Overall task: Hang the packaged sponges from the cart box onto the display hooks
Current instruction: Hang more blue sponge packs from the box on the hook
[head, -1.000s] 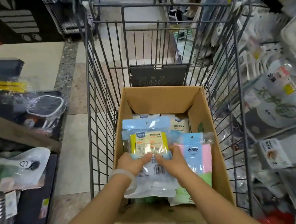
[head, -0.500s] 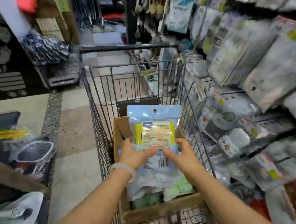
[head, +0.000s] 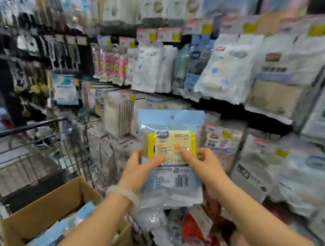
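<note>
Both hands, left hand (head: 137,170) and right hand (head: 204,165), pinch a glossy, flat plastic sponge pack (head: 172,153); it now faces the hanging display, clear of the cardboard box (head: 46,207).

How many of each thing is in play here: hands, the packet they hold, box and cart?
Hands: 2, left hand and right hand, both gripping the packet.
Sponge packets held up: 1, the blue-topped sponge packet.
Cardboard boxes: 1, the cardboard box, with more packets inside, too blurred to count.
Wire carts: 1, the cart.
Total: 5.
</note>
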